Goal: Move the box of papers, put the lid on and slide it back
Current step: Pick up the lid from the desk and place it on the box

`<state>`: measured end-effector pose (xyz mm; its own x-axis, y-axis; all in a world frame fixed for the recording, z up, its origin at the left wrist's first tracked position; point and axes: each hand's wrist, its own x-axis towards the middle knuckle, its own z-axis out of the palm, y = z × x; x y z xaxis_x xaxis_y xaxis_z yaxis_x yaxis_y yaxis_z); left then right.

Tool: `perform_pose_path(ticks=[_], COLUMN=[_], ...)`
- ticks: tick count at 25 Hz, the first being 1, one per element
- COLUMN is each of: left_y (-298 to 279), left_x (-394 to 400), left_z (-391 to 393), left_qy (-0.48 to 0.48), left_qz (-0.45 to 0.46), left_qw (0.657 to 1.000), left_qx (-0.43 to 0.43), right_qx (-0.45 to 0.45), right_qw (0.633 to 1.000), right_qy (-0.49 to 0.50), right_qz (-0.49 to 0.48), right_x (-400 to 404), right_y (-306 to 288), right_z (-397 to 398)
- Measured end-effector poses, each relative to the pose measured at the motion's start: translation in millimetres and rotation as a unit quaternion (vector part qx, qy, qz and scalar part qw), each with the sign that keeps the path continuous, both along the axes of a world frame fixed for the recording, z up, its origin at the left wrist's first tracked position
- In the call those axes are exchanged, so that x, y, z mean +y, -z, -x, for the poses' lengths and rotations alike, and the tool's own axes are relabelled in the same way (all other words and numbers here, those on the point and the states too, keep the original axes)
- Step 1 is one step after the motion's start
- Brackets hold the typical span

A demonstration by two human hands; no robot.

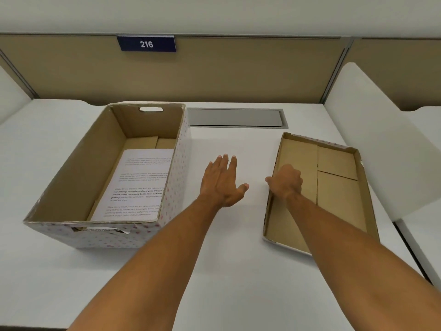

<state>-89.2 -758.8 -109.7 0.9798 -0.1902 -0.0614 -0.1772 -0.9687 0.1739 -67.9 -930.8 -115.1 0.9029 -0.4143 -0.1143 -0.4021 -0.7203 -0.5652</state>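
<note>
An open cardboard box (78, 168) with a dotted white outside stands on the desk at the left. A stack of printed papers (140, 185) lies flat inside it. The lid (338, 197) lies upside down on the desk at the right, brown inside facing up. My left hand (222, 182) hovers flat over the desk between box and lid, fingers spread, holding nothing. My right hand (286, 181) sits on the lid's left wall, fingers curled inside and thumb outside, gripping it.
The white desk (229, 271) is fenced by a tan partition (238, 77) bearing a "216" sign (146, 44). A grey cable hatch (236, 117) lies at the back centre. White side dividers (381, 139) stand to the right and left.
</note>
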Motion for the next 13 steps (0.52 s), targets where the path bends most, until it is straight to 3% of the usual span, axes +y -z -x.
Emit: perform_pose_path(ticks=[7,13], left_y=[-4,-27], left_x=[2,5], left_z=[0,-7], left_qy=[0.005,-0.010], left_qz=[0.063,0.199], left_qw=[0.998,0.979], left_qx=[-0.010,0.035], right_qx=[0.013,-0.067], right_qw=[0.999,0.995], right_qy=[0.029,0.049], right_qz=[-0.006,-0.063], right_x=[-2,-26], right_y=[0,-56], right_z=[-7,-13])
